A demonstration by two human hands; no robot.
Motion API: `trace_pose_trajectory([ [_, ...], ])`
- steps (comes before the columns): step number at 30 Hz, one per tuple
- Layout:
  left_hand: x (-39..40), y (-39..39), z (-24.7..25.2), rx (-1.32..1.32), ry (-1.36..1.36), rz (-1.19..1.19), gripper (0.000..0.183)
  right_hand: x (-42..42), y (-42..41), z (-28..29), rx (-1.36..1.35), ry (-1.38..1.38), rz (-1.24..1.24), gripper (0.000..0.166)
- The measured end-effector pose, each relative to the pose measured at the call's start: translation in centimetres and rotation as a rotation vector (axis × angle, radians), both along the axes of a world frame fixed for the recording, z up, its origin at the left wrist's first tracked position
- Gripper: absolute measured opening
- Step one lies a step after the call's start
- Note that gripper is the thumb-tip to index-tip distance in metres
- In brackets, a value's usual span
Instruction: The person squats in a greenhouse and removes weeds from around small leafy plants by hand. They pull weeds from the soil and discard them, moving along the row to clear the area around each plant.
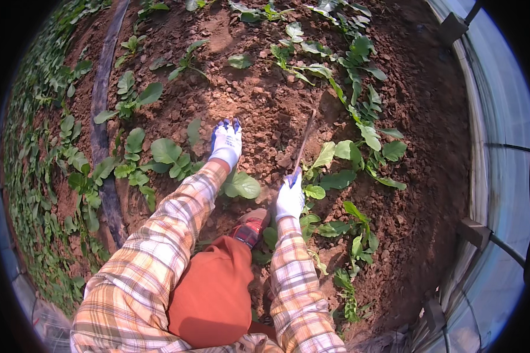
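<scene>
My left hand [226,139], in a white knit glove with blue-coated fingers, reaches palm down to loose, cloddy brown soil [265,112]. Its fingers are apart and I see nothing in them, though the palm is hidden. In my right hand [290,196], gloved alike, is a thin, slightly curved brown hand tool [306,139]. The tool points away from me over the soil; its exact kind is unclear. A broad-leaved green plant [242,185] grows between my forearms, close to the left wrist. More leafy plants [335,176] stand just right of my right hand.
A dark flat strip [100,110] runs lengthwise on the left, with a dense leafy bed [39,176] beyond it. Plastic sheeting [503,97] on a frame bounds the right side. My shoe [251,225] rests among the plants below my hands.
</scene>
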State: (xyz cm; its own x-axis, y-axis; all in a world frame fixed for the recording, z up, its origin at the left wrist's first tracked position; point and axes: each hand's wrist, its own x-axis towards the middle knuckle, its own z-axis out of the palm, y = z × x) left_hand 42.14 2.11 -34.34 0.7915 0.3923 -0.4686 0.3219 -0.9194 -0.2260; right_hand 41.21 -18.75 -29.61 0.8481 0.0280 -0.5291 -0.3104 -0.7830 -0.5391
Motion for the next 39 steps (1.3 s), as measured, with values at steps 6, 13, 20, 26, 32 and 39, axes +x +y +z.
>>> trace_pose_trajectory([
  [6,0.4,-0.3,-0.2,-0.018,0.028,0.007,0.062,-4.5,-3.1,1.4,0.030,0.060,-0.109,0.050],
  [13,0.1,-0.1,0.3,0.021,0.050,-0.009,0.062,-6.4,-4.9,4.4,0.028,0.089,-0.071,0.048],
  [20,0.3,-0.4,0.7,0.046,0.049,-0.042,0.060,8.5,-1.1,2.4,0.050,-0.043,-0.020,0.045],
  [26,0.2,0.3,-0.5,0.011,-0.009,-0.004,0.061,12.6,-5.7,-0.7,0.067,-0.054,0.069,0.044],
  [32,0.2,0.2,-0.5,0.075,0.037,-0.037,0.060,6.7,-10.7,-0.7,-0.025,-0.085,0.086,0.046],
  [39,1.0,1.2,1.6,-0.113,0.088,-0.013,0.077,1.8,-12.6,4.6,-0.128,-0.052,0.124,0.043],
])
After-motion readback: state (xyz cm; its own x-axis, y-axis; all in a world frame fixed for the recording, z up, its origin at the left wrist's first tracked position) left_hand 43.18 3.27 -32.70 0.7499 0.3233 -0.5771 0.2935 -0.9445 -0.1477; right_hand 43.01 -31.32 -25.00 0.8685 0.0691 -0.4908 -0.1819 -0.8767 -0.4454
